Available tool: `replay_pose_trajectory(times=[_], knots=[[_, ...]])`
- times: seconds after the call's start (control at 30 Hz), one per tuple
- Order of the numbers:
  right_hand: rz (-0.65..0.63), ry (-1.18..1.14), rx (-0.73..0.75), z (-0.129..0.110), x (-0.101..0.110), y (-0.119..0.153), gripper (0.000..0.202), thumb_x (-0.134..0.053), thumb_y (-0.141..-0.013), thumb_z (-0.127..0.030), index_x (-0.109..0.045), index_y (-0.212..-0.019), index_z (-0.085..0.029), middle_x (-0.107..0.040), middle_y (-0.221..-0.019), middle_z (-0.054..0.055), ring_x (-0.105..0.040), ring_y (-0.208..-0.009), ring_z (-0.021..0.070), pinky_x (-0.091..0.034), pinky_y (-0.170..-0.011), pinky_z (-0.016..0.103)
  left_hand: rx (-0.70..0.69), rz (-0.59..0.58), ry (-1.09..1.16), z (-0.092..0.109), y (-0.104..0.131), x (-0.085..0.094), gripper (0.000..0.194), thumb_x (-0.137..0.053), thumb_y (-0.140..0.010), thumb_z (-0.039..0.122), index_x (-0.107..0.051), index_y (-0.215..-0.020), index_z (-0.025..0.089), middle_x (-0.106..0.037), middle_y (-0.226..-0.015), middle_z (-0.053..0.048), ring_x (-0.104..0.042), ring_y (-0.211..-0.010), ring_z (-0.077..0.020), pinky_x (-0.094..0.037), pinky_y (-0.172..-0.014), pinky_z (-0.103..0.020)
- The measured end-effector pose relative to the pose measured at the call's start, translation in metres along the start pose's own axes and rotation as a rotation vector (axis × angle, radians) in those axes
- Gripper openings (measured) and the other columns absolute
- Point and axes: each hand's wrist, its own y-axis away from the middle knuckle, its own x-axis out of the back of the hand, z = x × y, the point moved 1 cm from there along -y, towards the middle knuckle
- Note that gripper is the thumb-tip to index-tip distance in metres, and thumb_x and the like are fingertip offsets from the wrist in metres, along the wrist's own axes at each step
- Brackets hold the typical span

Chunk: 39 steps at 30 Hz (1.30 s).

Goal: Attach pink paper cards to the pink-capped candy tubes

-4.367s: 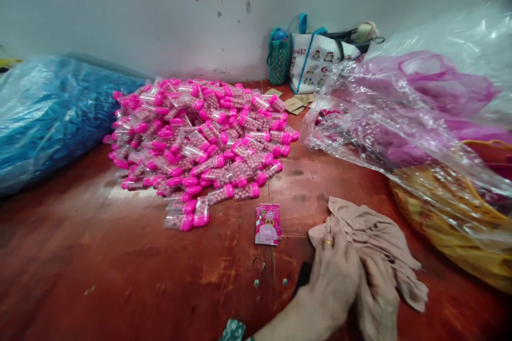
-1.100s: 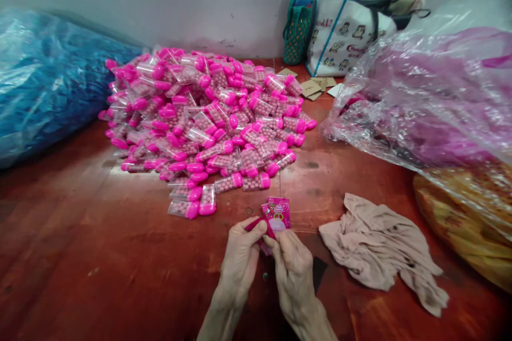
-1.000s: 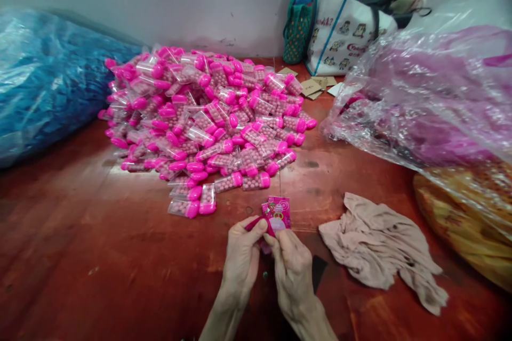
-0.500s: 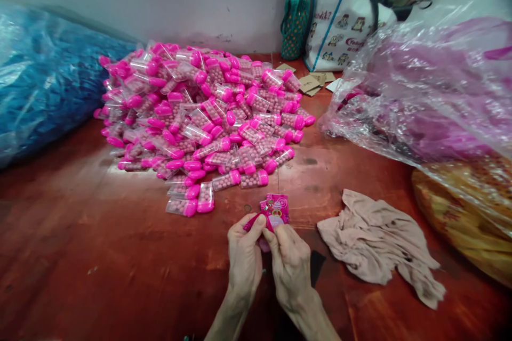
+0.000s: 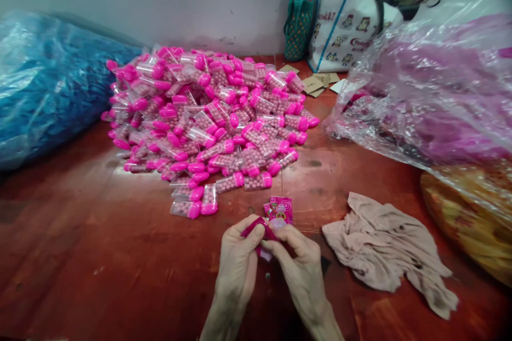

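Note:
My left hand (image 5: 240, 253) and my right hand (image 5: 298, 256) are close together above the red surface. Between their thumbs and fingers they pinch a small, glossy magenta wrapper (image 5: 259, 225), folded at the top. A pale lilac part shows beneath it, and the fingers cover much of the rest. Just beyond the fingertips lie printed magenta wrappers (image 5: 280, 206) with circle patterns, partly behind my right hand. Farther forward is a large heap of small clear bottles (image 5: 216, 117) with bright pink caps and pale pink beads inside.
A big blue plastic sack (image 5: 52, 85) sits at the left. To the right are a crumpled beige cloth (image 5: 388, 245), a clear bag with pink contents (image 5: 424, 101) and a yellow-brown bundle (image 5: 464, 213). Cardboard pieces (image 5: 314, 84) and a white tote bag (image 5: 340, 32) stand near the wall.
My hands have tilted a little, and the fingers of my right hand are shifted on the wrapper, which is bent more upward at its middle. The view has moved slightly left.

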Motion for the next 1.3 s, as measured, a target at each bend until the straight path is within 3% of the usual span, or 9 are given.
replay_pose_trajectory(times=[0.27, 0.53, 0.67, 0.77, 0.9, 1.17, 1.3], knots=[[0.054, 0.166, 0.166, 0.005, -0.008, 0.003, 0.015, -0.051, -0.083, -0.012, -0.055, -0.068, -0.016, -0.051, -0.063, 0.001, -0.051, -0.06, 0.0133, -0.04, -0.056, 0.023, 0.015, 0.125, 0.053, -0.009, -0.007, 0.006, 0.019, -0.078, -0.051, 0.017, -0.063, -0.062, 0.01, -0.06, -0.055, -0.001, -0.05, -0.048, -0.0073, -0.041, -0.045, -0.017], [0.075, 0.202, 0.185, 0.0, -0.012, 0.002, 0.024, -0.045, -0.085, -0.013, -0.052, -0.061, -0.015, -0.044, -0.055, -0.001, -0.047, -0.051, 0.0107, -0.037, -0.049, 0.021, 0.114, 0.095, 0.1, -0.008, -0.009, 0.005, 0.024, -0.081, -0.046, 0.018, -0.061, -0.057, 0.01, -0.06, -0.054, 0.0, -0.053, -0.051, -0.0078, -0.045, -0.052, -0.017], [0.06, 0.121, 0.049, 0.0, -0.01, 0.002, 0.023, -0.046, -0.084, -0.017, -0.054, -0.063, -0.015, -0.047, -0.055, -0.002, -0.047, -0.048, 0.0098, -0.037, -0.048, 0.02, 0.099, 0.094, 0.113, -0.01, -0.008, 0.0, 0.024, -0.08, -0.047, 0.019, -0.061, -0.059, 0.01, -0.061, -0.054, -0.001, -0.054, -0.051, -0.0083, -0.045, -0.051, -0.018], [0.019, 0.033, -0.152, -0.002, -0.009, 0.001, 0.006, -0.06, -0.074, -0.021, -0.06, -0.07, -0.016, -0.056, -0.058, -0.002, -0.051, -0.051, 0.0109, -0.04, -0.049, 0.019, 0.017, 0.156, 0.105, -0.01, -0.008, 0.0, 0.023, -0.079, -0.049, 0.017, -0.06, -0.061, 0.011, -0.062, -0.055, 0.0, -0.055, -0.05, -0.0084, -0.045, -0.049, -0.018], [0.013, -0.093, -0.363, -0.003, -0.015, 0.001, 0.014, -0.069, -0.065, -0.02, -0.064, -0.078, -0.016, -0.062, -0.06, -0.002, -0.056, -0.053, 0.0126, -0.043, -0.051, 0.019, -0.054, 0.212, 0.085, -0.009, -0.01, 0.004, 0.025, -0.079, -0.049, 0.017, -0.058, -0.061, 0.012, -0.061, -0.055, 0.001, -0.056, -0.049, -0.0093, -0.047, -0.049, -0.02], [0.095, -0.128, -0.349, 0.003, -0.013, 0.0, 0.005, -0.066, -0.068, -0.02, -0.064, -0.068, -0.016, -0.058, -0.055, -0.003, -0.053, -0.051, 0.0106, -0.043, -0.05, 0.018, -0.098, 0.109, 0.074, -0.013, -0.013, 0.003, 0.022, -0.075, -0.058, 0.021, -0.056, -0.063, 0.012, -0.06, -0.056, 0.001, -0.052, -0.05, -0.0068, -0.043, -0.05, -0.017], [0.124, -0.111, -0.311, 0.003, -0.008, -0.001, 0.008, -0.065, -0.069, -0.017, -0.065, -0.076, -0.016, -0.062, -0.06, -0.001, -0.055, -0.053, 0.0115, -0.046, -0.051, 0.019, -0.089, 0.04, 0.07, -0.012, -0.012, 0.004, 0.019, -0.074, -0.06, 0.017, -0.057, -0.069, 0.012, -0.062, -0.06, 0.001, -0.054, -0.054, -0.0075, -0.044, -0.055, -0.018]])
